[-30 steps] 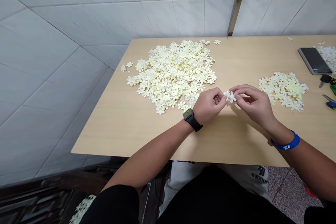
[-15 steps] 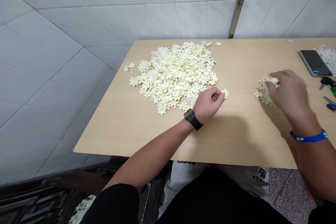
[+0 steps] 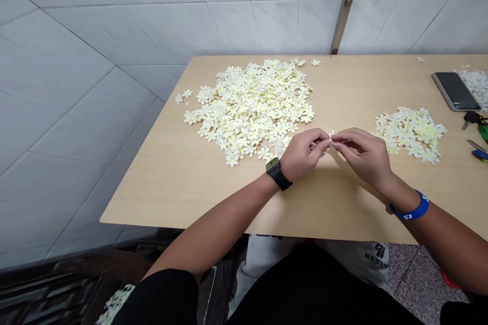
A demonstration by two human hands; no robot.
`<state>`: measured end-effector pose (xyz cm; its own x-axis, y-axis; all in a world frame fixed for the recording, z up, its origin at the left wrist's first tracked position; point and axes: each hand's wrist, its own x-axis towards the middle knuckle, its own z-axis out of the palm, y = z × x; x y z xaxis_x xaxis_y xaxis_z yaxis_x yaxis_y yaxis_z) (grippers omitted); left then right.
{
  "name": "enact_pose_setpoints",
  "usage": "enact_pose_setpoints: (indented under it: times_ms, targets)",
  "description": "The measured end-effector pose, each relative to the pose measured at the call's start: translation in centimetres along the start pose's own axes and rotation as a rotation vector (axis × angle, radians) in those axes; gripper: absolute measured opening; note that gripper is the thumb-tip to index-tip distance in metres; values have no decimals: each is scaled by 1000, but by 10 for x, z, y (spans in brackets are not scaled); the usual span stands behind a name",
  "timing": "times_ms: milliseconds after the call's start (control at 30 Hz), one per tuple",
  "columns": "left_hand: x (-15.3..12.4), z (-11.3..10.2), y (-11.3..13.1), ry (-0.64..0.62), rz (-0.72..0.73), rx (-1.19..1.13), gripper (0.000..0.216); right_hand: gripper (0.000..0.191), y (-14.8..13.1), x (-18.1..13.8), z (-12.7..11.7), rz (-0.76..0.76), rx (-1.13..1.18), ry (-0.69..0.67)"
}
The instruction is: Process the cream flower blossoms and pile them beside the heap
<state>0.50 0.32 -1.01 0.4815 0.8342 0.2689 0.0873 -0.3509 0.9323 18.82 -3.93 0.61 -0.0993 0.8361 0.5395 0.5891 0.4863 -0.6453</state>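
Note:
My left hand, with a black watch on its wrist, pinches a small white artificial flower between thumb and fingers. My right hand, with a blue wristband, is pinched shut against the same flower from the other side. Fingertips meet there and hide most of it. Left of my hands lies a large heap of cream-white artificial flowers with yellow centres. A smaller pile of the same flowers is just beyond my right hand.
On the right of the wooden table lie a phone, a key, blue-handled scissors and a heap of small white pieces. A tiled wall and a metal post border the table's back.
My right hand has moved left from the smaller pile to meet my left hand at the flower. That pile shows more fully. My left hand stays nearly in place.

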Motion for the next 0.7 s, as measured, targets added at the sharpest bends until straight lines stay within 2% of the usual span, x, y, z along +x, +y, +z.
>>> enact_pose_setpoints:
  times_ms: [133,333,700]
  targets:
    - [2,-1,-1,-8,-10,-131,22,8,-2,0,1,38,33,11]
    - [3,-4,1,-44,-27,-193,26,5,-1,0,-1,43,102,-10]
    - [3,-6,0,-89,-37,-294,46,4,-4,0,-1,14,119,6]
